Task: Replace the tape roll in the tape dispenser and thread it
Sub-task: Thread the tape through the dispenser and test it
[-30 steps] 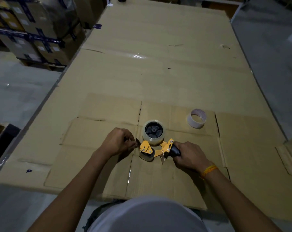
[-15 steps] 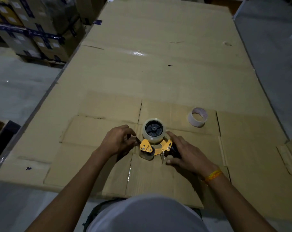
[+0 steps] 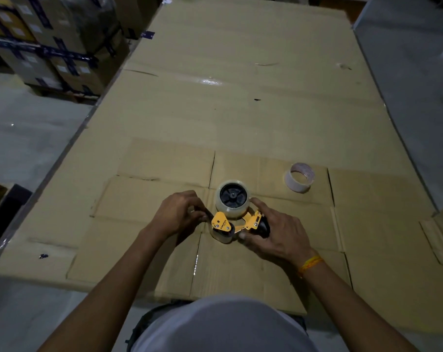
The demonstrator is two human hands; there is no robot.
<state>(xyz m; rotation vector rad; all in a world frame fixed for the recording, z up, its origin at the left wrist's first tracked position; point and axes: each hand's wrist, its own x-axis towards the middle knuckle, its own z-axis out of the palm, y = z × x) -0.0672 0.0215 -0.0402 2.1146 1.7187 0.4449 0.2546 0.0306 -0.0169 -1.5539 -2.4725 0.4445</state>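
An orange and black tape dispenser [image 3: 243,223] lies flat on the cardboard in front of me. A full clear tape roll [image 3: 232,198] sits on its black hub. My right hand [image 3: 276,231] lies over the dispenser's black handle, fingers spread around its frame. At the front end of the dispenser my left hand [image 3: 179,213] pinches something small and dark, partly hidden by the fingers. An empty white tape core [image 3: 300,177] stands on the cardboard to the right, beyond the dispenser.
Flattened cardboard sheets [image 3: 240,110] cover the table. Stacked taped cartons [image 3: 50,41] stand on the floor at the far left. A folded cardboard piece [image 3: 441,237] lies at the right edge. Grey floor runs along both sides.
My right hand has loosened from a fist on the handle and now spreads over the dispenser body. The left hand stays pinched at the dispenser's front end.
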